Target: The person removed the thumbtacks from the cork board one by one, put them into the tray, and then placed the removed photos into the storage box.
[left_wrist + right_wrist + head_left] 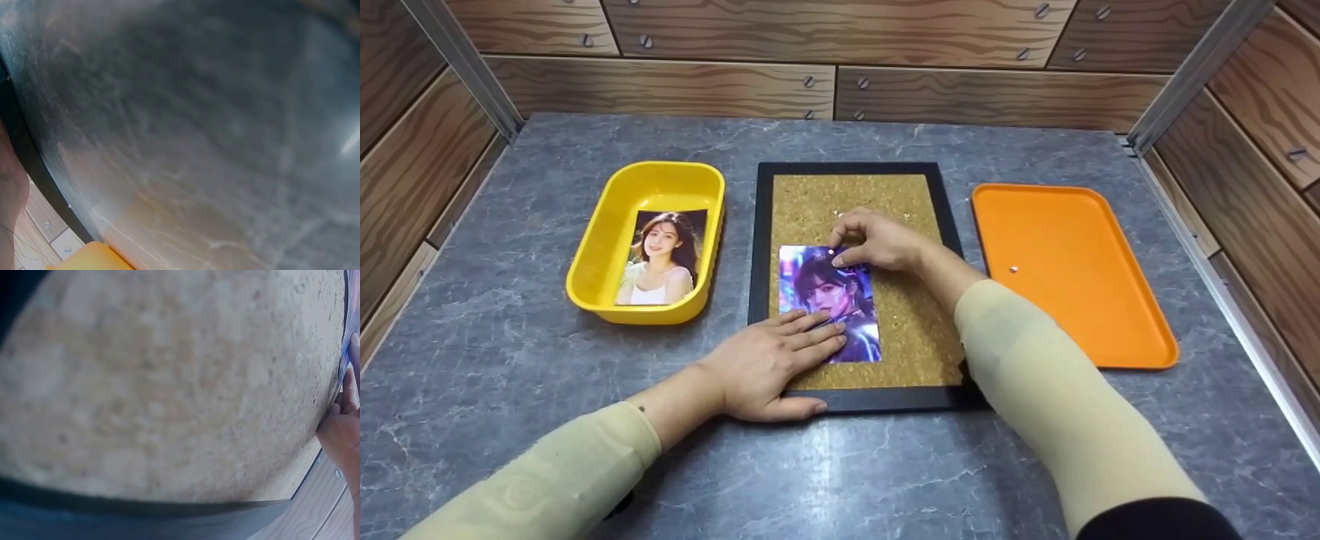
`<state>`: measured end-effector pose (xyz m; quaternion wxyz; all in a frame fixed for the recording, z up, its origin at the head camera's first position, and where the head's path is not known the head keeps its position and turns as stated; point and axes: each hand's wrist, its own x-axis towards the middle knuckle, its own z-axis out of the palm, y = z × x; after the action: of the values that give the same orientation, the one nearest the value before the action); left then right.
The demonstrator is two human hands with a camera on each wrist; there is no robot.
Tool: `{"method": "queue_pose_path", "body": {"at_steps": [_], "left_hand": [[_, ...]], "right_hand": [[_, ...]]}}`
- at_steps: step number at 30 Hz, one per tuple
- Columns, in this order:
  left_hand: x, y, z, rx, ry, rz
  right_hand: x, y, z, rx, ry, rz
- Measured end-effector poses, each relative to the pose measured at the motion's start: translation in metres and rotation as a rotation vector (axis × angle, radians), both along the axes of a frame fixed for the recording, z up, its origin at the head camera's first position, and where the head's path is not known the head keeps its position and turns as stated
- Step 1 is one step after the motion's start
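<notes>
A framed corkboard (911,322) lies on the table with a purple-toned portrait photo (855,300) on its left part. Flat over the photo's lower left, my left hand (772,364) presses with spread fingers, its thumb along the board's black frame. My right hand (877,240) has curled fingers at the photo's top edge. Between its thumb and index fingertips shows a small shiny pushpin (831,253), pinched against the photo. In the right wrist view the curled right hand (340,433) is at the edge, beside the cork surface (169,399).
On the left stands a yellow tub (589,259) holding another portrait photo (660,262). An orange tray (1080,247) lies to the right, with one small shiny pushpin (1013,268) on it. Tiny bright specks (840,214) show on the cork above my right hand. Wood-patterned panels enclose the table.
</notes>
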<state>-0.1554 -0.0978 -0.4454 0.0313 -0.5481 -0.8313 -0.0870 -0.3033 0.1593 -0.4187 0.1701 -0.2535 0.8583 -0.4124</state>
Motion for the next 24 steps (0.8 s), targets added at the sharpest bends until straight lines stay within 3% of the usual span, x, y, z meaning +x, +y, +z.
{"method": "queue_pose_path", "body": {"at_steps": [24], "left_hand": [[0.0007,0.0006,0.0007,0.009,0.014,-0.007]], "right_hand": [[0.0005,-0.0001,0.0009,0.018,-0.019,-0.020]]}}
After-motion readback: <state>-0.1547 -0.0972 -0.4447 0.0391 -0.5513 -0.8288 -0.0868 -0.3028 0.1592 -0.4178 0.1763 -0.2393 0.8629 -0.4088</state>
